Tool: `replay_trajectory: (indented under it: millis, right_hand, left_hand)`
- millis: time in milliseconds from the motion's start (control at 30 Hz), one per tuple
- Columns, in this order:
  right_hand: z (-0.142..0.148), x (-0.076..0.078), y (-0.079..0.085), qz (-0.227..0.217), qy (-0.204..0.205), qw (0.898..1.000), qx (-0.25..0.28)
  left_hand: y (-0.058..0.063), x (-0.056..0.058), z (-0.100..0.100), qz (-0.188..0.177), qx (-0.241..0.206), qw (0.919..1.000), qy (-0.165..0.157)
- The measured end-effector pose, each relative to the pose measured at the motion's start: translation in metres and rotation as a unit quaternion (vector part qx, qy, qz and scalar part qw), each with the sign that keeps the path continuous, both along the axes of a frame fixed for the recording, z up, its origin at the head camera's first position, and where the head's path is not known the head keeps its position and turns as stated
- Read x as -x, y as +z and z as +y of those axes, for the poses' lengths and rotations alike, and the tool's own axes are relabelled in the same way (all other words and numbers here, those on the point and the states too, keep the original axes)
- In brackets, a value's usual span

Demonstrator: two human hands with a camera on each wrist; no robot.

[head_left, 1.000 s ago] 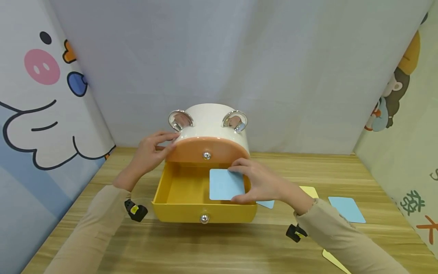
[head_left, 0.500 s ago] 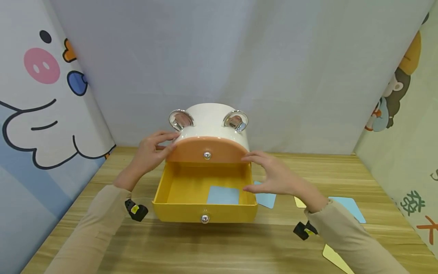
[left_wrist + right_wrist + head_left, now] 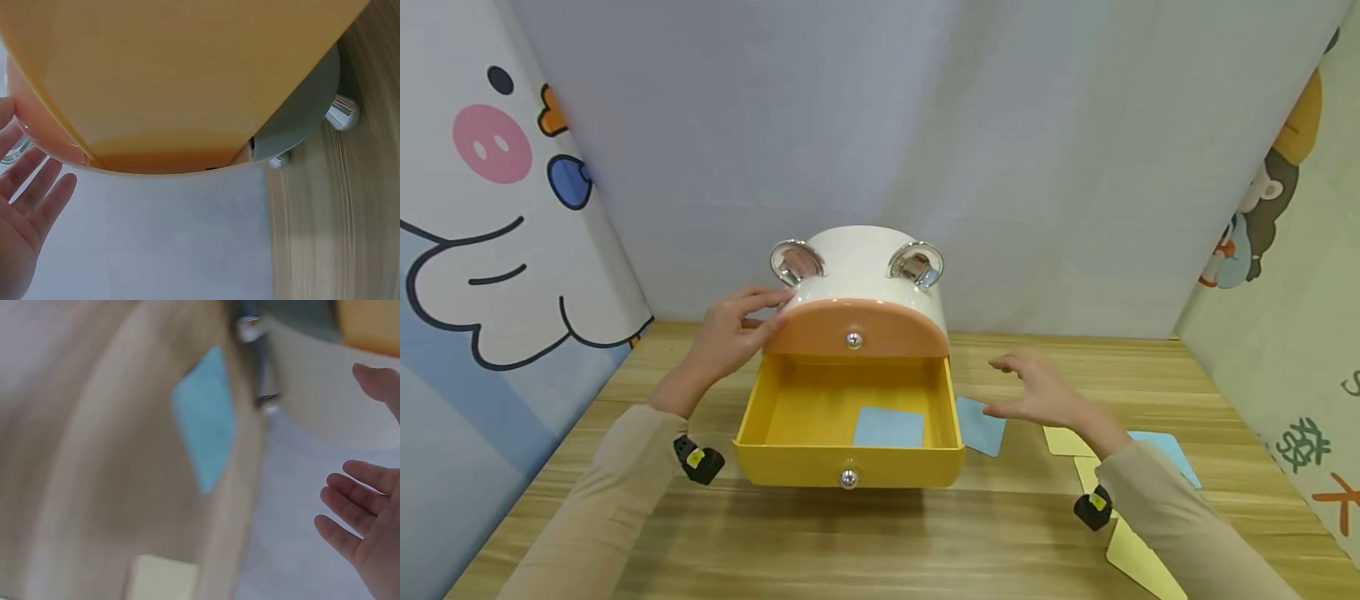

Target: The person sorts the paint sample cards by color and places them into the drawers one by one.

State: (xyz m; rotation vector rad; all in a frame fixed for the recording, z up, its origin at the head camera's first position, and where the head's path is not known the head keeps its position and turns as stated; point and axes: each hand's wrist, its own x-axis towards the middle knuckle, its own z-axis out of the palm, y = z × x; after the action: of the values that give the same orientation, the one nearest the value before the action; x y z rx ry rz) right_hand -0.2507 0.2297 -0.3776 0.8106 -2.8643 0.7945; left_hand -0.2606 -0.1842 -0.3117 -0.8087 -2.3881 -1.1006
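Note:
A white drawer box point(image 3: 861, 279) with shiny ear shapes stands on the table. Its upper orange drawer point(image 3: 805, 333) is closed, while the lower yellow drawer point(image 3: 850, 465) is pulled out. One light blue square card point(image 3: 889, 427) lies inside the yellow drawer, toward its front right. My left hand point(image 3: 722, 337) rests on the box's left side, its fingers extended in the left wrist view. Nothing is in my right hand point(image 3: 1041, 400), which hovers right of the drawer with thumb and fingers apart, near a blue card point(image 3: 980, 427) on the table.
To the right, yellow cards point(image 3: 1066, 442) and another blue card point(image 3: 1168, 454) lie on the wooden table point(image 3: 865, 550); my right forearm partly covers them. A pale cloth backdrop point(image 3: 1060, 183) rises behind the box, with printed panels at both sides.
My right hand has let go of the blue card, which dropped into the yellow drawer. That hand then moved right, out past the drawer. My left hand has stayed put.

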Motion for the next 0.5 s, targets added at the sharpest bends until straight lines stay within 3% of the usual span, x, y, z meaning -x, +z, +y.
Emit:
replay_trajectory:
  millis: [200, 500]
  right_hand:
    - [0.009, 0.003, -0.041, -0.04, -0.023, 0.998, -0.032]
    - [0.002, 0.003, -0.067, -0.037, -0.041, 0.997, -0.057]
  left_hand:
    - [-0.001, 0.001, -0.001, 0.001, 0.002, 1.0, 0.001]
    - [-0.002, 0.002, -0.001, 0.005, 0.004, 1.0, 0.004]
